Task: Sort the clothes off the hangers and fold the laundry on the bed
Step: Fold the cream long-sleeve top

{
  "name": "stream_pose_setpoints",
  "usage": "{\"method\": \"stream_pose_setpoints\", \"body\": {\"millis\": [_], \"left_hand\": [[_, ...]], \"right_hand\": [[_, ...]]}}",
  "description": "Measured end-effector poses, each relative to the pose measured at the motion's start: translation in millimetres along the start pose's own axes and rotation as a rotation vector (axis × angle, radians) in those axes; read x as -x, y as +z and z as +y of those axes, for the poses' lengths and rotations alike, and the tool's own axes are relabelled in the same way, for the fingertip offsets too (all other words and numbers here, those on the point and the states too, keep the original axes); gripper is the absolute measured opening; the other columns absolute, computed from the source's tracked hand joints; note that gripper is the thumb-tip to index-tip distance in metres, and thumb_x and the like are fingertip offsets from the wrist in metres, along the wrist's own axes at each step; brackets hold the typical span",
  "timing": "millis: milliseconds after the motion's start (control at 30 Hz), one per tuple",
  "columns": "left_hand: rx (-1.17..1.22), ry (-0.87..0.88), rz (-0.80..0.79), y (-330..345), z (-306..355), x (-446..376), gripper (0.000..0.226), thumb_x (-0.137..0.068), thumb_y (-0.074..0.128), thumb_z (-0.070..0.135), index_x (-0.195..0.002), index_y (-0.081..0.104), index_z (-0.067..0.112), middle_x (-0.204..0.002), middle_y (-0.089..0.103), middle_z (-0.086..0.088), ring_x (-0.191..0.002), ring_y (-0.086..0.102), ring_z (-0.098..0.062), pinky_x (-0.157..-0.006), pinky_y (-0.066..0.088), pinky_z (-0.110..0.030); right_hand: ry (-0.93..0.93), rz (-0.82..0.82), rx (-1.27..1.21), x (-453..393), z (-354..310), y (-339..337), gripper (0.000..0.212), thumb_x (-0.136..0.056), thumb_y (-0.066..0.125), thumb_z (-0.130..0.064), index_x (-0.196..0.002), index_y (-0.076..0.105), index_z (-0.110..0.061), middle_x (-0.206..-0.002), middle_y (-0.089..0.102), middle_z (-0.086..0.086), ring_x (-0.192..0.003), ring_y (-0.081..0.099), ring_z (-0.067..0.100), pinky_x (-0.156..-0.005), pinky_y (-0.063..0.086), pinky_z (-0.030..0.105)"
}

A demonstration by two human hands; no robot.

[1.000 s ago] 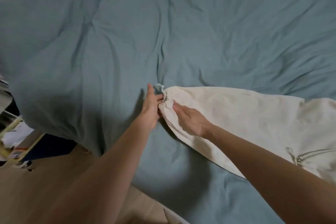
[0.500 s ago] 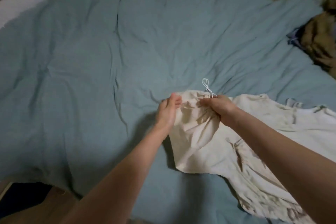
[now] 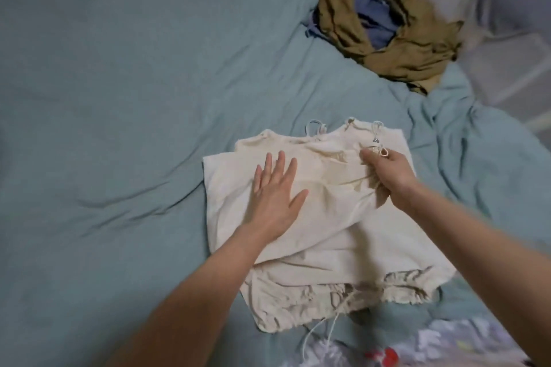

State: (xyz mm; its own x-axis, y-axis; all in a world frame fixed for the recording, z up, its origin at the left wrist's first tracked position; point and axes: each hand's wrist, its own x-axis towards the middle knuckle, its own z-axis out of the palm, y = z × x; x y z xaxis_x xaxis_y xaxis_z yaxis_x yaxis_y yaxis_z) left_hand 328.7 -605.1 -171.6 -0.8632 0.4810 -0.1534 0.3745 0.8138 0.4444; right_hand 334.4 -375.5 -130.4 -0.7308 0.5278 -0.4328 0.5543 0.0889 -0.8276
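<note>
No writing, label, brand or number can be read anywhere in this view. The cream garment (image 3: 328, 217) and the bed sheet (image 3: 119, 98) show none.

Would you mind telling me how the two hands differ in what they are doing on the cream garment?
The left hand lies flat, fingers straight, pressing the cream garment; the right hand is curled, pinching fabric near a drawstring. Left sits mid-garment, right near its far edge. Both touch it.
</note>
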Motion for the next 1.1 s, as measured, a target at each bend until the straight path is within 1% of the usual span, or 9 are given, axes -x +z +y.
{"method": "stream_pose_setpoints", "body": {"millis": [167,367,533,667,767,867,967,1000,1100], "left_hand": [[-0.168,0.042,-0.114,52.2,38.4,-28.1,0.070,-0.099,0.022,0.056,-0.154,-0.005,0.025,-0.160,-0.020,0.000,-0.144,-0.027,-0.020,-0.117,-0.017,-0.042],[-0.278,-0.028,-0.251,91.0,48.2,-38.7,0.074,-0.096,0.018,0.062,-0.152,-0.016,0.027,-0.158,-0.026,0.000,-0.143,-0.029,-0.023,-0.116,-0.017,-0.047],[-0.301,-0.045,-0.285,107.8,46.5,-35.1,0.082,-0.084,0.002,0.074,-0.147,-0.025,0.030,-0.152,-0.033,0.003,-0.139,-0.033,-0.020,-0.116,-0.015,-0.049],[-0.234,-0.063,-0.224,113.3,47.5,-27.1,0.087,-0.081,0.004,0.078,-0.145,-0.032,0.030,-0.153,-0.036,0.003,-0.142,-0.031,-0.023,-0.117,-0.015,-0.048],[-0.219,-0.020,-0.114,111.8,49.7,-40.1,0.091,-0.083,0.009,0.079,-0.147,-0.028,0.026,-0.154,-0.035,0.004,-0.142,-0.032,-0.020,-0.117,-0.016,-0.047],[-0.247,-0.032,-0.235,119.7,48.2,-49.7,0.092,-0.079,0.004,0.083,-0.148,-0.026,0.030,-0.154,-0.034,0.006,-0.140,-0.035,-0.021,-0.116,-0.016,-0.051],[-0.302,-0.076,-0.378,132.6,43.4,-48.5,0.096,-0.071,-0.004,0.086,-0.146,-0.027,0.031,-0.153,-0.035,0.009,-0.140,-0.035,-0.022,-0.116,-0.014,-0.054],[-0.279,-0.102,-0.392,133.3,44.2,-49.2,0.095,-0.073,-0.002,0.085,-0.147,-0.026,0.031,-0.153,-0.034,0.009,-0.140,-0.034,-0.023,-0.115,-0.015,-0.055],[-0.131,-0.154,-0.289,126.3,57.9,-53.6,0.085,-0.083,0.005,0.077,-0.150,-0.019,0.031,-0.155,-0.031,0.007,-0.143,-0.028,-0.026,-0.115,-0.017,-0.052]], "right_hand": [[-0.051,0.243,0.167,-48.2,62.2,-58.4,0.022,-0.081,0.053,-0.040,-0.080,0.058,-0.019,-0.082,0.067,0.012,-0.080,0.064,0.033,-0.078,0.054,0.049],[-0.092,0.210,0.470,-86.7,102.6,-76.6,0.032,-0.095,0.051,-0.029,-0.109,0.055,0.000,-0.111,0.062,0.024,-0.104,0.057,0.039,-0.082,0.042,0.040],[-0.192,0.205,0.525,-101.1,107.9,-80.0,0.025,-0.091,0.056,-0.023,-0.105,0.050,-0.003,-0.103,0.062,0.020,-0.095,0.057,0.037,-0.074,0.041,0.039],[-0.474,0.275,0.759,-94.3,107.6,-75.2,0.044,-0.090,0.053,-0.017,-0.132,0.045,-0.004,-0.132,0.048,0.020,-0.123,0.043,0.038,-0.100,0.032,0.043],[-0.791,0.026,0.921,-80.2,112.3,-60.7,0.056,-0.096,0.036,-0.034,-0.148,0.031,-0.013,-0.157,0.022,0.011,-0.146,0.016,0.029,-0.117,0.008,0.041],[-0.729,-0.244,1.188,-84.2,141.1,-66.3,0.070,-0.091,0.001,-0.056,-0.154,0.006,-0.024,-0.161,-0.001,-0.001,-0.148,-0.008,0.018,-0.116,-0.015,0.033],[-0.702,-0.285,1.266,-94.4,167.6,-89.7,0.075,-0.086,-0.020,-0.062,-0.151,-0.010,-0.025,-0.161,-0.009,-0.002,-0.143,-0.020,0.010,-0.113,-0.023,0.026],[-0.721,-0.262,1.221,-94.6,166.9,-96.3,0.074,-0.090,-0.016,-0.061,-0.151,-0.006,-0.022,-0.161,-0.007,0.000,-0.144,-0.017,0.011,-0.114,-0.021,0.026],[-0.653,0.024,0.859,-91.7,150.5,-111.3,0.066,-0.099,0.033,-0.046,-0.153,0.015,-0.012,-0.160,0.009,0.005,-0.148,0.010,0.021,-0.120,0.005,0.034]]}}
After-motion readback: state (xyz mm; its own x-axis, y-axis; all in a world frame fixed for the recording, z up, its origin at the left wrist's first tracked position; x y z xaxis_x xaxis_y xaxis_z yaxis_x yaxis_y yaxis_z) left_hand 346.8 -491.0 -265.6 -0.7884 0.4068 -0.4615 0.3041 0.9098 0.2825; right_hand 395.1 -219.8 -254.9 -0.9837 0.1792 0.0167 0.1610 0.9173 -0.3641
